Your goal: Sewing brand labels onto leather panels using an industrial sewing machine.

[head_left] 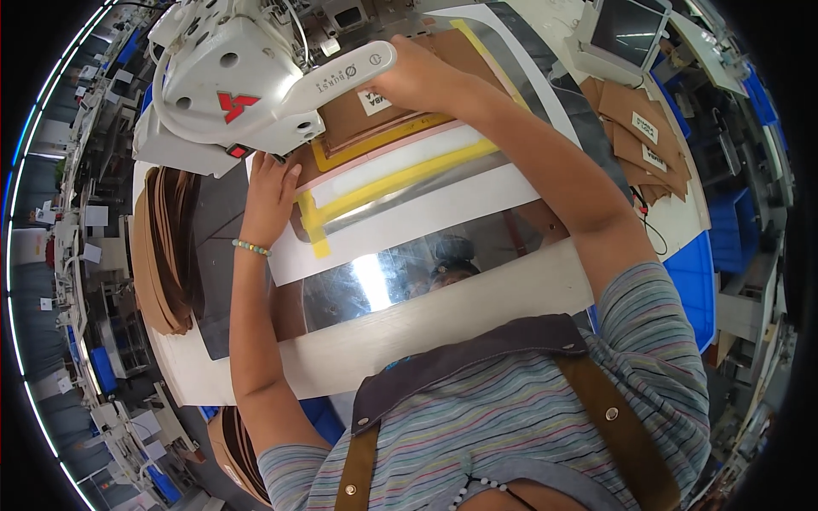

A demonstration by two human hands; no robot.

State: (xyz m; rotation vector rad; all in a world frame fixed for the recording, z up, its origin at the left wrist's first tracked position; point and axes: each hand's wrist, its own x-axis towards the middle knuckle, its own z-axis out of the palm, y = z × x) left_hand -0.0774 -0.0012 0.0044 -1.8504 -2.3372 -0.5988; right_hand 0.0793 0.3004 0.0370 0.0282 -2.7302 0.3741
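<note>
A white sewing machine head stands over a flat work template with yellow strips. Brown sheet pieces with a white label lie on it, partly covered by the machine's arm. My left hand rests by the template's left end, close under the machine head, fingers stretched out and tips partly hidden. Across the work, my right hand is over the brown pieces. Its fingers are mostly behind the white machine arm, so what they hold or touch cannot be made out.
Brown strips are stacked at the table's left edge. Labelled brown pieces lie in a pile at the right, below a screen unit. A shiny metal plate lies before me. Blue bins stand beside the table.
</note>
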